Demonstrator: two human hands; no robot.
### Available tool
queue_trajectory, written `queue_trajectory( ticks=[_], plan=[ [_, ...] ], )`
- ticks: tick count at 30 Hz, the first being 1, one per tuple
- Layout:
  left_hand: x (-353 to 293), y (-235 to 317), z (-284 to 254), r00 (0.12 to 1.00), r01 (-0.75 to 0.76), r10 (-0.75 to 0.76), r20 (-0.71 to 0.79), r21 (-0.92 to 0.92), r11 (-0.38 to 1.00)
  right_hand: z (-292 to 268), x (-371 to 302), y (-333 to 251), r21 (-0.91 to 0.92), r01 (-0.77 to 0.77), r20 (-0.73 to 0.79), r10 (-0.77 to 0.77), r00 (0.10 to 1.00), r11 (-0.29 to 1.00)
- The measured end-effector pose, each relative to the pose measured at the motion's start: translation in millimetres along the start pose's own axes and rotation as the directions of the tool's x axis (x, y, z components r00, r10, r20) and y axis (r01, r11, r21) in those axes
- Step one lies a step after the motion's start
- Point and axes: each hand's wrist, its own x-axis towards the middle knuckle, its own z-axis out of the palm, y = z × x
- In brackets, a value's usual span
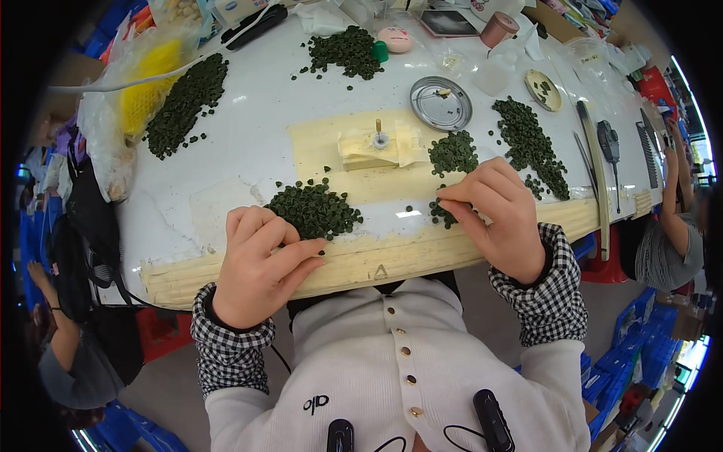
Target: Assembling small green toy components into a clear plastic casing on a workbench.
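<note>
At the worktop's (256, 120) near edge, two bare hands pinch by small heaps of dark green pieces.

The left hand (265, 264) has its grip, thumb against forefinger, closed on a tiny green piece (322, 252), just beside the near heap (312, 211); the right hand's (501, 215) grip is pinched together over a few loose pieces (442, 214), and whether it grasps one I cannot tell. Between and beyond the hands, a taped block (373, 149) carries an upright pin (379, 128) and sits on yellowish tape (316, 143). Right of the block lies a small heap (453, 153), near a round metal dish (440, 104); further right are a long heap (527, 143) and a pale lid (543, 91) with some pieces in it.
</note>
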Motion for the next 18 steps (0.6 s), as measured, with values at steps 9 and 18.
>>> queue_trajectory(
  ticks=[9,18],
  plan=[
    [0.5,1.0,2.1,1.000,-0.021,0.020,0.019,0.058,0.998,25.1,3.8,-10.9,-0.207,0.191,0.104,-0.173,0.979,0.959],
    [1.7,9.9,2.4,0.998,0.041,-0.046,-0.049,-0.095,0.995,26.9,6.3,-11.7,-0.216,0.203,0.044,-0.198,0.979,0.955]
  ],
)
